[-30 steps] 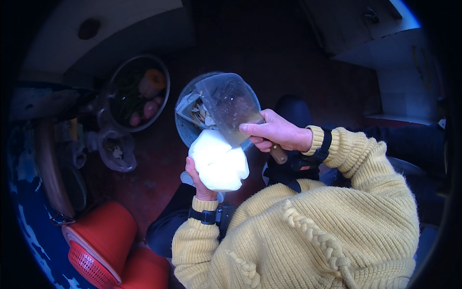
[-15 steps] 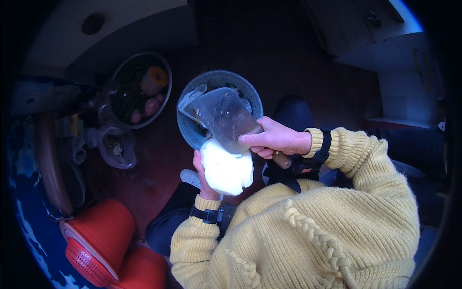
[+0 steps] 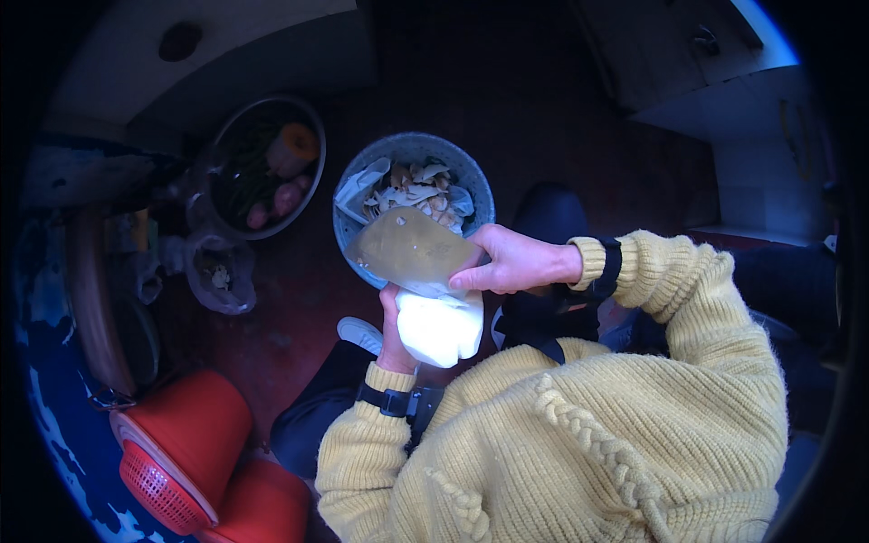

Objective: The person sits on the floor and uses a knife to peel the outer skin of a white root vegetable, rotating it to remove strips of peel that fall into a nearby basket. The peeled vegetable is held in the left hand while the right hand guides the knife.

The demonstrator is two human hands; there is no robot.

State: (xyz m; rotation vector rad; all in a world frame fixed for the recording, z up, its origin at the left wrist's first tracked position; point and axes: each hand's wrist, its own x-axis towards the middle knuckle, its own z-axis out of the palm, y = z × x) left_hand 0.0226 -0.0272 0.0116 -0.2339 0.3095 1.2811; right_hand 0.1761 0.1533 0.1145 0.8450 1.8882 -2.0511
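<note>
My left hand [image 3: 395, 337] cups a bright white lump [image 3: 441, 331] that looks like a peeled root vegetable; glare washes out its surface. A wide-bladed cleaver [image 3: 409, 248] is gripped in my right hand [image 3: 523, 260], the fingers closed near where handle and blade meet. Its blade lies across the top of the white lump, flat side up, reaching over the near rim of a blue-grey bucket [image 3: 482, 179]. Pale and brownish peelings [image 3: 421, 192] fill part of the bucket, along with some whitish plastic.
At the far left stands a round basin [image 3: 320, 136] with an orange-fleshed squash piece, pinkish roots and greens. Beside it lies a clear plastic bag [image 3: 222, 276]. Red plastic baskets [image 3: 195, 443] are stacked at the near left. Pale cabinets [image 3: 756, 149] stand at the far right.
The cleaver's blade has turned and dropped nearer to me, uncovering the peelings in the bucket. The white lump has shifted slightly right in my left hand, with the blade covering its top.
</note>
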